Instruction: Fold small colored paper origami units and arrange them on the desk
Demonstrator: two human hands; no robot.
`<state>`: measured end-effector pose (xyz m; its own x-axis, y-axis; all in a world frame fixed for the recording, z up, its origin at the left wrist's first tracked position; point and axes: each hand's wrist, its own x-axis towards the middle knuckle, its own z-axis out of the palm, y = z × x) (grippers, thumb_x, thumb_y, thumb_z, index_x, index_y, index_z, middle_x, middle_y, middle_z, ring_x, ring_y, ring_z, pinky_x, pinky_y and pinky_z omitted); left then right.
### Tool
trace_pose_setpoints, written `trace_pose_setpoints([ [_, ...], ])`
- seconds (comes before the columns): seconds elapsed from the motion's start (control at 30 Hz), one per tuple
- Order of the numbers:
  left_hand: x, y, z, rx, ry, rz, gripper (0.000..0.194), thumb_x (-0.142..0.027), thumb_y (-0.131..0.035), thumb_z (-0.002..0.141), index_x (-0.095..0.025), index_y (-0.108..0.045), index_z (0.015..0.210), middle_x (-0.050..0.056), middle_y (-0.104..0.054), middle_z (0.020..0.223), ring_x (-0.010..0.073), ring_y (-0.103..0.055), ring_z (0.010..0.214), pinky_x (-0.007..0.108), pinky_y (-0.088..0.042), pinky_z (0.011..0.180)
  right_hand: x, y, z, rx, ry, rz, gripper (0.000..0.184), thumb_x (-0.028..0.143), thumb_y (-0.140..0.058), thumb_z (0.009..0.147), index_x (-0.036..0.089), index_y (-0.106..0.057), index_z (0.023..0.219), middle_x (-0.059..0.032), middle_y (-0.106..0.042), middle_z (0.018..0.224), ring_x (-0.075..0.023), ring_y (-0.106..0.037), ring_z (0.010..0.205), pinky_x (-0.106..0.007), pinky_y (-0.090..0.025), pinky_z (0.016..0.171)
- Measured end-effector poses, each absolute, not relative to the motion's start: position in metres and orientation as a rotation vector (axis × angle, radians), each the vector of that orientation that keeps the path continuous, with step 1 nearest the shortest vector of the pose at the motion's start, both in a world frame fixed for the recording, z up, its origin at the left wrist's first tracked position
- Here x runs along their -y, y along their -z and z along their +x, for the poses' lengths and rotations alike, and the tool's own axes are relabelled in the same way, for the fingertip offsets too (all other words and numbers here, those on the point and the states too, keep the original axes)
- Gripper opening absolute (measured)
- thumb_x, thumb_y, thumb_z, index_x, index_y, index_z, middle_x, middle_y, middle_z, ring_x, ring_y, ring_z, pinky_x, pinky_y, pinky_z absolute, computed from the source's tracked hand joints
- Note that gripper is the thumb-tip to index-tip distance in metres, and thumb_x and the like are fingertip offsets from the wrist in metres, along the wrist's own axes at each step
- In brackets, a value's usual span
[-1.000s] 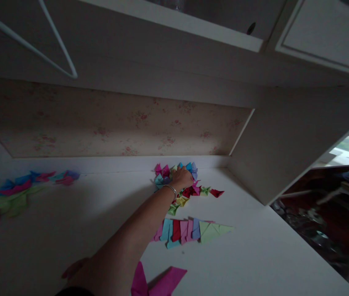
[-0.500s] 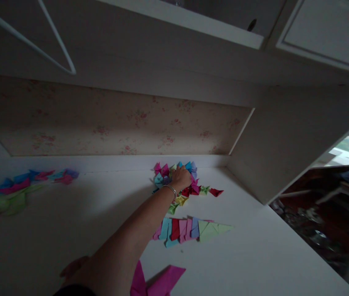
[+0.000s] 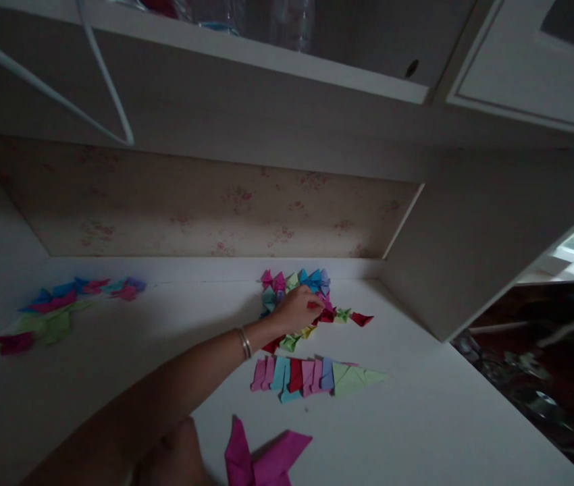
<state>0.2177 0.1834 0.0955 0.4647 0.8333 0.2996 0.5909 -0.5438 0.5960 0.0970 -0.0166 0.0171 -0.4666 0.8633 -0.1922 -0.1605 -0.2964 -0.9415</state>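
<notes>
My left hand (image 3: 298,307) reaches over a cluster of small folded paper pieces near the back of the white surface. Its fingers are pinched, and a bit of red folded paper (image 3: 312,306) shows at the tips. Blue origami pieces (image 3: 310,278) and pink ones (image 3: 273,279) stand behind the hand. Green folded pieces (image 3: 291,343) lie in front of it, and a red piece (image 3: 362,319) points out to the right. My right hand (image 3: 173,452) is low in the view beside the left forearm, blurred and partly hidden; its fingers cannot be made out.
A row of overlapping folded strips (image 3: 312,376) lies nearer, ending in pale green triangles. A large magenta origami (image 3: 271,459) sits at the bottom edge. More paper shapes (image 3: 54,304) rest at left. A cabinet (image 3: 267,121) overhangs, with a white cable (image 3: 109,88) hanging down.
The reaching forearm now comes in lower and from farther left, its fingers pointing right. Beside it the other hand shows on the right instead of the left. The view has shifted slightly.
</notes>
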Motion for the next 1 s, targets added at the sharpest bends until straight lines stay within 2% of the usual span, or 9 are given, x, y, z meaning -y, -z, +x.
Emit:
trace_pose_setpoints([
  [0.07, -0.155, -0.098, 0.191, -1.165, -0.849, 2.268, 0.019, -0.022, -0.057, 0.082, -0.019, -0.074, 0.089, 0.004, -0.066, 0.09, 0.0149, -0.061, 0.086, 0.022, -0.048, 0.078, 0.006, -0.017, 0.096, 1.233, -1.813, -0.927, 0.025, 0.018, -0.049, 0.083, 0.015, -0.06, 0.061, 0.0023, -0.052, 0.054, -0.009, -0.046, 0.044, -0.019, -0.034, 0.039],
  [0.13, -0.125, -0.1, 0.16, -1.129, -0.934, 2.134, 0.02, -0.024, -0.056, 0.083, -0.018, -0.074, 0.089, 0.004, -0.065, 0.088, 0.0147, -0.062, 0.083, 0.022, -0.048, 0.072, 0.003, -0.018, 0.096, 1.244, -1.769, -0.89, 0.025, 0.015, -0.046, 0.075, 0.017, -0.052, 0.051, 0.0042, -0.043, 0.045, -0.0072, -0.037, 0.038, -0.018, -0.025, 0.036],
  [0.27, -0.07, -0.098, 0.093, -1.204, -1.055, 1.793, 0.018, -0.026, -0.056, 0.082, -0.019, -0.072, 0.087, 0.003, -0.066, 0.085, 0.015, -0.061, 0.079, 0.022, -0.046, 0.071, 0.007, -0.017, 0.098, 1.323, -1.723, -0.912, 0.026, 0.02, -0.042, 0.072, 0.017, -0.048, 0.047, 0.0039, -0.04, 0.041, -0.0075, -0.036, 0.038, -0.019, -0.024, 0.037],
  [0.33, -0.046, -0.093, 0.061, -1.304, -1.115, 1.636, 0.017, -0.029, -0.058, 0.08, -0.019, -0.071, 0.086, 0.002, -0.067, 0.084, 0.016, -0.061, 0.079, 0.023, -0.046, 0.071, 0.009, -0.017, 0.099, 1.343, -1.715, -0.919, 0.028, 0.023, -0.04, 0.075, 0.017, -0.05, 0.05, 0.0037, -0.041, 0.042, -0.0077, -0.037, 0.038, -0.019, -0.025, 0.038],
  [0.47, -0.012, -0.076, 0.006, -1.498, -1.246, 1.365, 0.018, -0.033, -0.062, 0.076, -0.019, -0.069, 0.085, 0.002, -0.068, 0.085, 0.0178, -0.061, 0.083, 0.024, -0.045, 0.075, 0.008, -0.012, 0.097, 1.326, -1.724, -0.844, 0.03, 0.035, -0.043, 0.086, 0.016, -0.056, 0.067, 0.0035, -0.05, 0.051, -0.007, -0.04, 0.04, -0.018, -0.029, 0.04],
  [0.6, 0.007, -0.063, -0.028, -1.576, -1.402, 1.186, 0.019, -0.034, -0.063, 0.074, -0.018, -0.068, 0.083, 0.0, -0.065, 0.077, 0.0156, -0.058, 0.074, 0.022, -0.043, 0.065, 0.007, -0.004, 0.095, 1.307, -1.747, -0.847, 0.038, 0.05, -0.047, 0.088, 0.015, -0.058, 0.078, 0.0031, -0.053, 0.053, -0.0066, -0.04, 0.038, -0.018, -0.027, 0.038],
  [0.7, 0.012, -0.056, -0.04, -1.523, -1.43, 1.08, 0.02, -0.035, -0.062, 0.074, -0.018, -0.066, 0.085, -0.004, -0.057, 0.065, 0.0113, -0.049, 0.057, 0.02, -0.037, 0.053, 0.008, 0.0, 0.096, 1.3, -1.729, -0.861, 0.039, 0.052, -0.051, 0.087, 0.014, -0.059, 0.079, 0.0035, -0.052, 0.051, -0.0057, -0.038, 0.037, -0.018, -0.023, 0.037],
  [0.8, 0.013, -0.046, -0.045, -1.453, -1.425, 1.017, 0.018, -0.032, -0.061, 0.073, -0.017, -0.065, 0.082, -0.006, -0.051, 0.06, 0.009, -0.041, 0.05, 0.02, -0.032, 0.049, 0.009, 0.002, 0.097, 1.282, -1.727, -0.877, 0.041, 0.053, -0.052, 0.087, 0.014, -0.059, 0.078, 0.0034, -0.051, 0.051, -0.0053, -0.036, 0.038, -0.019, -0.021, 0.037],
  [1.0, 0.008, -0.027, -0.045, -1.427, -1.393, 1.067, 0.014, -0.027, -0.057, 0.073, -0.017, -0.065, 0.077, -0.001, -0.058, 0.068, 0.0137, -0.052, 0.065, 0.023, -0.039, 0.061, 0.008, 0.004, 0.095, 1.261, -1.725, -0.915, 0.038, 0.051, -0.055, 0.086, 0.015, -0.059, 0.079, 0.0032, -0.051, 0.054, -0.0059, -0.036, 0.041, -0.02, -0.023, 0.04],
])
